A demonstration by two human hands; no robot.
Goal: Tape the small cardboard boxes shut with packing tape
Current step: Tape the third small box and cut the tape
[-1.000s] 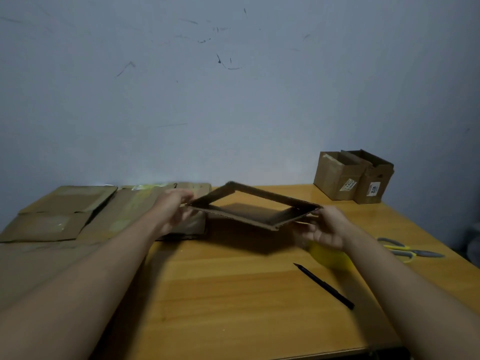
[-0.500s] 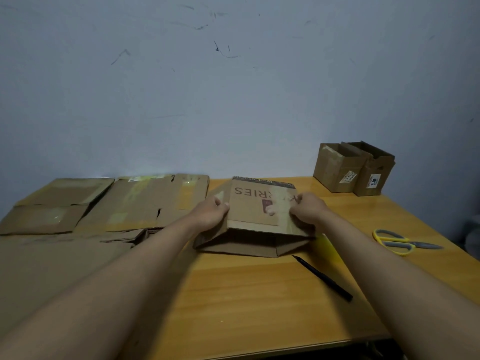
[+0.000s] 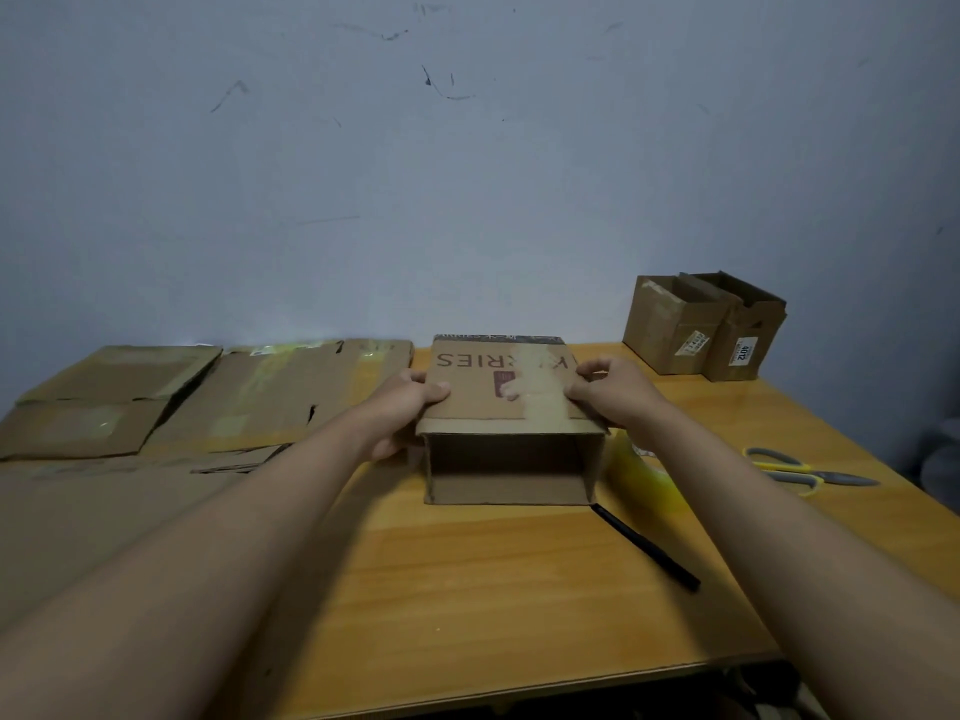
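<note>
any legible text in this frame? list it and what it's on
"RIES", upside down to the camera, on the top panel of the cardboard box held by both hands; the letters before it are hidden under old tape.
Small print along that box's far edge: too blurred to read.
"4012" on the white label of the right-hand small box at the back.
Label on the left small box beside it: too small to read.

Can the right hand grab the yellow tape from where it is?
Probably yes. The yellow tape lies on the table just beside the right hand, nothing covering it. But that hand grips the box, so it must let go first.
</note>
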